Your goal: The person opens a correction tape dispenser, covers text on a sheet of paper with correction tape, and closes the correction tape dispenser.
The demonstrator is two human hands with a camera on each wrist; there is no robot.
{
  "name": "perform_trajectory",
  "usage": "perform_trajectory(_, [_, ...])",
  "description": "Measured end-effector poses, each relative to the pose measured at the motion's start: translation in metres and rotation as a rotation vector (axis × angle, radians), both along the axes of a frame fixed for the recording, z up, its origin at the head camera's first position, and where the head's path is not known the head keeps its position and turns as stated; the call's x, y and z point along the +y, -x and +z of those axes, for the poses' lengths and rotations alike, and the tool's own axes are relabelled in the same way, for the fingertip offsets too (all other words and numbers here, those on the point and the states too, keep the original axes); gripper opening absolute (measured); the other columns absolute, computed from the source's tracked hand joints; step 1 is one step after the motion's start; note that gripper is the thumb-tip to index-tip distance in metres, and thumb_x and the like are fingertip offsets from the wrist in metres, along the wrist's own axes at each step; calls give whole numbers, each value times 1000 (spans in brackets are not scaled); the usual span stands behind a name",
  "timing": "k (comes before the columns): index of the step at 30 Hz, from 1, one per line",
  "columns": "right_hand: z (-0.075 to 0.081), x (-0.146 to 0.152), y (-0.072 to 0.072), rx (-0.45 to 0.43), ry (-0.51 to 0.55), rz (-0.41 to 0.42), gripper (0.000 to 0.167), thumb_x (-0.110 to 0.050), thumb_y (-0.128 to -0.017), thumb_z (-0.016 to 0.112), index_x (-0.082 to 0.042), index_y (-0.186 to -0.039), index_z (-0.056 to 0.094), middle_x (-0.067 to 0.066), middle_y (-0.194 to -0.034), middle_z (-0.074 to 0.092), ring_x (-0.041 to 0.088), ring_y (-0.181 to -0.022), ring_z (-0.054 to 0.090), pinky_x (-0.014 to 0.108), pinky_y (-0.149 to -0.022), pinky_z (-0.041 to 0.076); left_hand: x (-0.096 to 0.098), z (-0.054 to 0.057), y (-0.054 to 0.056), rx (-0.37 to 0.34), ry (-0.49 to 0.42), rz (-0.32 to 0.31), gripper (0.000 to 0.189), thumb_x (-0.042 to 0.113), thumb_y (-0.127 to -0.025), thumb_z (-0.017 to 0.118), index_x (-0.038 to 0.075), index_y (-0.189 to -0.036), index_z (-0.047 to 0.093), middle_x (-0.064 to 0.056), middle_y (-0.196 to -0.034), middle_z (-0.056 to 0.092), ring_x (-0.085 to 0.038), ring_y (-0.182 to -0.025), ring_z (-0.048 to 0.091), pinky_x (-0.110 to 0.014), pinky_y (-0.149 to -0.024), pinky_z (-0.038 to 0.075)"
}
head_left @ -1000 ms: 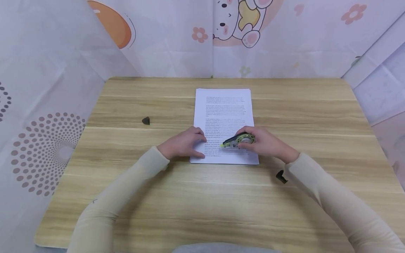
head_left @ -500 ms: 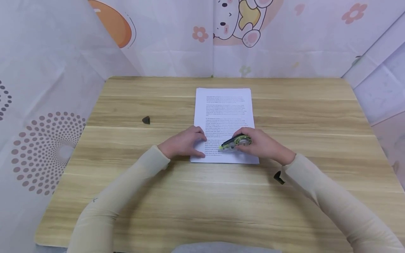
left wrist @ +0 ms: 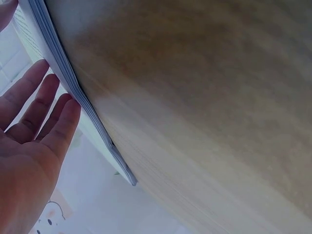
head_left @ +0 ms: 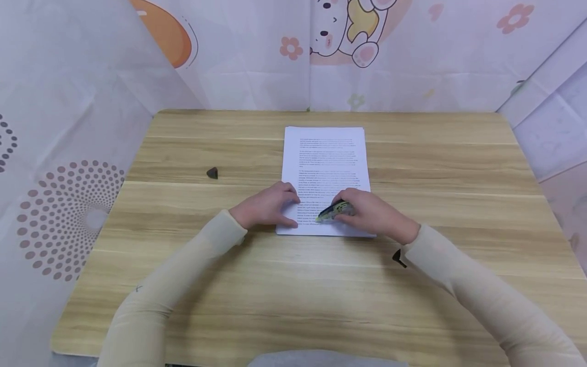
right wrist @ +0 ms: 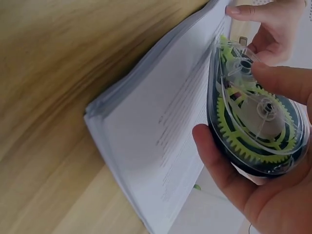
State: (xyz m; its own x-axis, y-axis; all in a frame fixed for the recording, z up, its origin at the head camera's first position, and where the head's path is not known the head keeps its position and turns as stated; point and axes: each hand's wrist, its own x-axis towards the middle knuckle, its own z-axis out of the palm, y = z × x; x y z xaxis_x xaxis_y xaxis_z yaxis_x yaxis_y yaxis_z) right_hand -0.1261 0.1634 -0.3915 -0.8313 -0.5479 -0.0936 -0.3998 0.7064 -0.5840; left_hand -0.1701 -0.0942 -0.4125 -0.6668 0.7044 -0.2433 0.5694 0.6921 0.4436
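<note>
Presently, on my feeds, the right-hand grip grasps a tape dispenser, one digit against its clear casing; yellow-green toothed wheels show inside. I log the dispenser as tilted, its narrow tip pointing left over the lower printed lines of a paper stack. I cannot tell whether tip and paper touch.

Left-hand grip: grasping nothing, fingers bent loosely, thumb apart from them, lying at the lower left edge of the paper stack. The left wrist view gives me fingertips at that edge and several layers, slightly wavy. The stack lies near the middle of the desk, text facing up.

Further out: a left sleeve and a right sleeve, both pale. One small dark piece lies left of the stack, well apart from it; a second dark piece lies just beside the right sleeve's cuff. Behind the desk I note a pale cloth printed with a cartoon animal and flowers; at left, a dotted cloth.
</note>
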Motion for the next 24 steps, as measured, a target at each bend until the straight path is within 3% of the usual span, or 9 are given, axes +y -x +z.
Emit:
perform_trajectory(11, [3,-9,-2,15,-46,17,26,-18,-84,68,-7,-106,62,5,-103,65,17,-93,59,37,-87,48,1,0,0,-11,1,8,55,37,-73,78,4,-115,64,-7,-118,56,-22,-110,47,-34,-99,41])
perform_trajectory(24, [5,-15,-3,103,-94,85,22,-16,-84,68,-7,-104,62,3,-96,62,15,-83,56,34,-77,48,1,1,0,-15,1,11,56,35,-74,78,3,-117,63,-8,-119,56,-21,-110,47,-34,-99,41])
